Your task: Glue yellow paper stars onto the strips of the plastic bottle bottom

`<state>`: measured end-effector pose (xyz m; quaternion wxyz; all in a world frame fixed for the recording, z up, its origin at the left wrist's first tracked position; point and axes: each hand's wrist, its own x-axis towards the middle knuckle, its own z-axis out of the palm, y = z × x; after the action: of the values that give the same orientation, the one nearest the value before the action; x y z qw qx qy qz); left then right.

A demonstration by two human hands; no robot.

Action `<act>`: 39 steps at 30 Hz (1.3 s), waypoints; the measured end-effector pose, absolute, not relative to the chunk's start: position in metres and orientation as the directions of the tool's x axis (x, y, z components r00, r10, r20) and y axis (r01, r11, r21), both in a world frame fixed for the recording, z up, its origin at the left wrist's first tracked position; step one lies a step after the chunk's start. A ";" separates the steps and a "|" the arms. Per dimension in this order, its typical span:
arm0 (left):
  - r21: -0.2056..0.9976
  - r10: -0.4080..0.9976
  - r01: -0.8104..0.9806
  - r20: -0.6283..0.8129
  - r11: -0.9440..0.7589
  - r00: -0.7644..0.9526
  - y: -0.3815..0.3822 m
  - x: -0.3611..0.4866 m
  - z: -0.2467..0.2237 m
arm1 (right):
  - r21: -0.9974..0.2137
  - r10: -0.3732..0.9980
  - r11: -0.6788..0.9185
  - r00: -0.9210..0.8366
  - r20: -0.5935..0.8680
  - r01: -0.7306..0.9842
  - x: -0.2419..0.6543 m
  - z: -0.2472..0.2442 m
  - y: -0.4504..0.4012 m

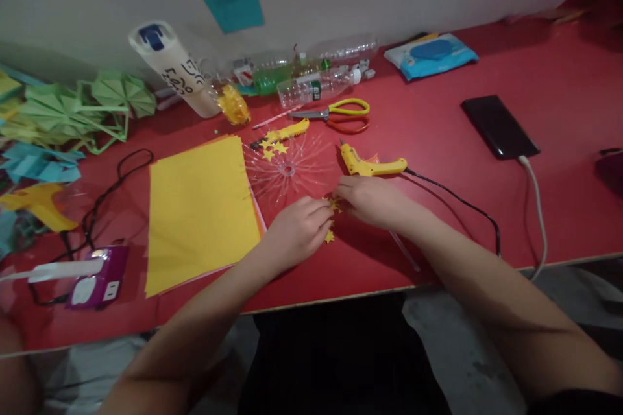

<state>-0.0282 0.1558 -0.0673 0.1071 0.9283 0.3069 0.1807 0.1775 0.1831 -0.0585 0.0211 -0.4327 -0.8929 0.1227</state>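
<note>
Both hands meet over small yellow paper stars [329, 235] near the front of the red table. My left hand [302, 228] has its fingers curled together at a yellow star. From the other side my right hand [366, 198] pinches at a star piece, its fingertips partly hidden. Just behind them lies a clear plastic piece cut into radiating strips [287, 170], with more yellow stars [275, 148] on its far edge. A yellow glue gun [372, 163] rests beyond my right hand. Left of my left hand is a stack of yellow paper [202, 214].
Scissors [341, 115], a yellow cutter [294, 130] and plastic bottles [316, 87] lie farther back, near a white tumbler [178, 71]. A phone [499, 126] with a cable is at right. A purple power socket [100, 279] and another glue gun [41, 204] are at left.
</note>
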 end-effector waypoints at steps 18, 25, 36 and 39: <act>0.375 0.635 0.523 0.308 -0.766 0.709 0.150 -0.034 -0.075 | -0.070 0.753 0.658 -0.658 0.034 0.750 0.173 -0.076 0.181; 0.428 0.683 0.542 0.333 -0.724 0.650 0.149 -0.033 -0.077 | -0.011 0.768 0.635 -0.631 0.109 0.772 0.184 -0.073 0.181; 0.312 0.618 0.537 0.312 -0.784 0.721 0.151 -0.029 -0.079 | -0.043 0.758 0.651 -0.645 0.099 0.758 0.178 -0.076 0.180; 0.308 0.612 0.531 0.323 -0.790 0.722 0.151 -0.029 -0.079 | -0.077 0.746 0.665 -0.658 0.102 0.743 0.178 -0.076 0.180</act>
<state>-0.0293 0.1510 -0.0791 0.0971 0.9229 0.3095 0.2075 0.1781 0.1804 -0.0764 0.0626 -0.4090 -0.9103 0.0144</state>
